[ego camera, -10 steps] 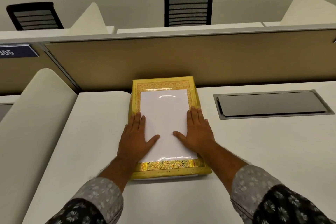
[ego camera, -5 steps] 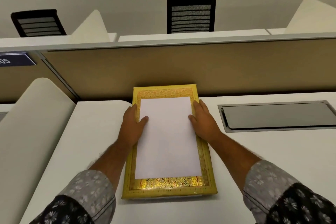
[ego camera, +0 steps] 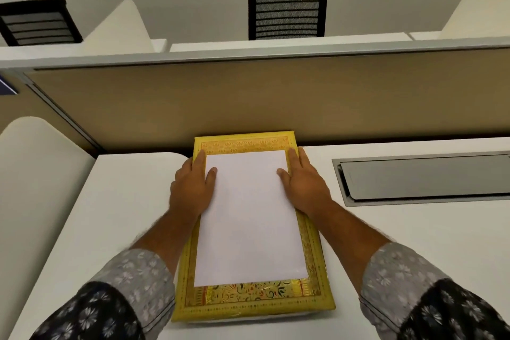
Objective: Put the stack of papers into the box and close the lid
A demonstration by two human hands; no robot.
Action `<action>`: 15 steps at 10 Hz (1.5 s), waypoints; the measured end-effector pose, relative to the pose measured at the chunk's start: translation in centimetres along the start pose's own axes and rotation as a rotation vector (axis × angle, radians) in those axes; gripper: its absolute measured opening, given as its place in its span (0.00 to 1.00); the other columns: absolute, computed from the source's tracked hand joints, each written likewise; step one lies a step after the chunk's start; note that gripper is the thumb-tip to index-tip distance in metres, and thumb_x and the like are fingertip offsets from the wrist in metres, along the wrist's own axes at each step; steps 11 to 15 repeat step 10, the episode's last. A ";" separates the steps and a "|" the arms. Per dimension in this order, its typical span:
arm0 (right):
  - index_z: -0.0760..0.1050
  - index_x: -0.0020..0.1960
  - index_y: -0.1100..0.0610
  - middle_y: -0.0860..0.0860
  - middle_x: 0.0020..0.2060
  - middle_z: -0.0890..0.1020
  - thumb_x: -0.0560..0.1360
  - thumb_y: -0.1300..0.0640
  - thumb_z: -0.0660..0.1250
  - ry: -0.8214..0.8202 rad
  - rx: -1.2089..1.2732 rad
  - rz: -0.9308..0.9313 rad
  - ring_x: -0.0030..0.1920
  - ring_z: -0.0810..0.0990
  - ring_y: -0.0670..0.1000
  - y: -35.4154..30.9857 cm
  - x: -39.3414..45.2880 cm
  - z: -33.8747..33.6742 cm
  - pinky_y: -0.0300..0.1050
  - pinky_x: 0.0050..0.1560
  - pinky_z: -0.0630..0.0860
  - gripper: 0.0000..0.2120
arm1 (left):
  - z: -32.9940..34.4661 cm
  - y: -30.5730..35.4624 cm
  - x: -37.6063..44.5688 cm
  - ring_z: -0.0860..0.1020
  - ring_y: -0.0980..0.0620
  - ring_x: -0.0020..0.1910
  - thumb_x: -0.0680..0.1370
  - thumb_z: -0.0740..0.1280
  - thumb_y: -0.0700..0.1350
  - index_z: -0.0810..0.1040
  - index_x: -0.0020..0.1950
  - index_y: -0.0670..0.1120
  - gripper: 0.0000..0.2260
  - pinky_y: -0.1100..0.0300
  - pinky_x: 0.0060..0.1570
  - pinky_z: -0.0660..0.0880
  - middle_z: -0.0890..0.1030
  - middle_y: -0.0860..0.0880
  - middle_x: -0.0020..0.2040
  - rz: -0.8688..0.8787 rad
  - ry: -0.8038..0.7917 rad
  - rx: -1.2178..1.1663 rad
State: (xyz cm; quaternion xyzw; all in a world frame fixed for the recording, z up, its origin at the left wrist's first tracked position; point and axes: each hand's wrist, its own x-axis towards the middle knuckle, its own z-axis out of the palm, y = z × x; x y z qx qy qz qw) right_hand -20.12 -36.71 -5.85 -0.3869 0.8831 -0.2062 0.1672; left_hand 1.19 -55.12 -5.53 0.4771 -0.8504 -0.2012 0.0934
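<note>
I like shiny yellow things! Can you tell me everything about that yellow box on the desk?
The yellow box is flat and rectangular, with a glossy gold border of small floral and scroll patterns. It lies flat on the white desk, its far end near the beige partition. A stack of white papers covers most of its top. The left hand and right hand rest along its two long sides, thumbs on the paper. Whether it is open cannot be told.

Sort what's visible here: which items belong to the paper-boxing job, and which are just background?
Job: stack of papers, yellow box, left hand, right hand.

Background: two black chairs, beige divider, grey desk hatch.
</note>
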 end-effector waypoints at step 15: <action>0.46 0.87 0.46 0.51 0.87 0.50 0.78 0.26 0.58 -0.258 -0.005 0.001 0.85 0.60 0.58 5.7 -30.2 -2.5 0.60 0.78 0.68 0.46 | -2.0 3.5 -32.0 0.62 0.42 0.83 0.79 0.72 0.57 0.72 0.79 0.45 0.31 0.42 0.79 0.65 0.65 0.43 0.83 -0.054 -0.038 0.053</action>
